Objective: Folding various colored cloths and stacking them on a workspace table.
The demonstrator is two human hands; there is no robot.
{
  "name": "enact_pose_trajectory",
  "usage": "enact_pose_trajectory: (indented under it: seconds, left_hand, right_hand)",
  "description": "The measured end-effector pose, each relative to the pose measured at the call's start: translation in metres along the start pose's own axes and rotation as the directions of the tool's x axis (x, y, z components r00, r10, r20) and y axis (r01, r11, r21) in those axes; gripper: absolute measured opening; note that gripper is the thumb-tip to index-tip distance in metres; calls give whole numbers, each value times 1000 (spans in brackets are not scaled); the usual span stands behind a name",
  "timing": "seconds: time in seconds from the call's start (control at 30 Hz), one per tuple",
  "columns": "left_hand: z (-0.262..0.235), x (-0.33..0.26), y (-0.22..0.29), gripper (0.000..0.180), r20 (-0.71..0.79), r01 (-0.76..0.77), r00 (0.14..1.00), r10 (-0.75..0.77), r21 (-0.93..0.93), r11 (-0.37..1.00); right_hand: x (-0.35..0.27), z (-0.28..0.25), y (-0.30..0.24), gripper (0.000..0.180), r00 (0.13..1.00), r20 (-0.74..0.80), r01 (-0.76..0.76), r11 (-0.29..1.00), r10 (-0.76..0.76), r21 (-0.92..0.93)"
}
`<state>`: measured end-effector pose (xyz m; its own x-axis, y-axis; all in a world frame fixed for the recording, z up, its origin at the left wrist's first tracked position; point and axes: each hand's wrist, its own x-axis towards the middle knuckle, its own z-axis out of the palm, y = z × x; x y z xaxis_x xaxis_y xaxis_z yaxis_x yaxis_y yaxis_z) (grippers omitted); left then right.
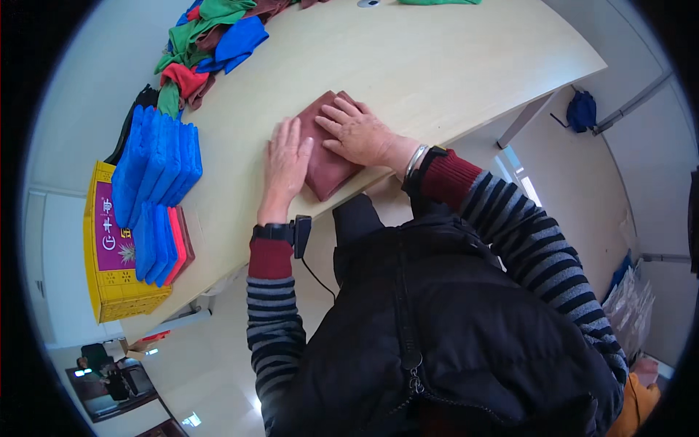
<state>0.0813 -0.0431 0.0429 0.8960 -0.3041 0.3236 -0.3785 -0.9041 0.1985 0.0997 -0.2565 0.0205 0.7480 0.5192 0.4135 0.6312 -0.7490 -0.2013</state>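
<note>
Folded brown cloth (328,175) lies near front edge of surface (408,65). Left hand (284,164) at cloth's left edge, fingers straight, close together, thumb apart. Right hand (364,137) palm down on top, fingers slightly spread. At left, blue folded cloths (155,167) stand beside yellow box (131,297); beyond, multicoloured heap of crumpled cloths (237,44).
</note>
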Motion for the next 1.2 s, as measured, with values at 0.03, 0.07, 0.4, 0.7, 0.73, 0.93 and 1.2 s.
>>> enact_pose_trajectory:
  seconds: [0.03, 0.07, 0.4, 0.7, 0.73, 0.93, 1.2]
  left_hand:
    - [7, 0, 1, 56, 9, -7, 1000, 7, 0, 1000]
    - [14, -2, 1, 56, 17, -14, 1000, 14, 1, 1000]
    - [1, -66, 66, 54, -127, -61, 990, 63, 23, 998]
    - [14, -67, 80, 41, -192, 20, 981, 35, 278, 960]
    - [14, -66, 82, 41, -175, 44, 985, 14, 327, 944]
    - [3, -67, 91, 45, -77, 13, 997, 21, 422, 907]
    - [-8, -82, 90, 47, 91, -146, 989, 114, 586, 797]
  right_hand:
    - [0, 1, 2, 54, 1000, 7, -7, 1000, 7, 10]
    - [-1, 2, 3, 53, 1000, 14, -14, 1000, 13, 20]
    - [-2, -1, 4, 52, 995, 80, -52, 997, 56, -55]
    - [-2, 8, 5, 52, 999, -2, -52, 999, 52, 6]
    - [-3, 8, 5, 52, 999, -1, -53, 998, 53, 14]
    - [-6, -1, 4, 52, 998, 33, -59, 998, 59, -4]
    - [-6, -9, -2, 53, 993, 80, -79, 996, 82, -38]
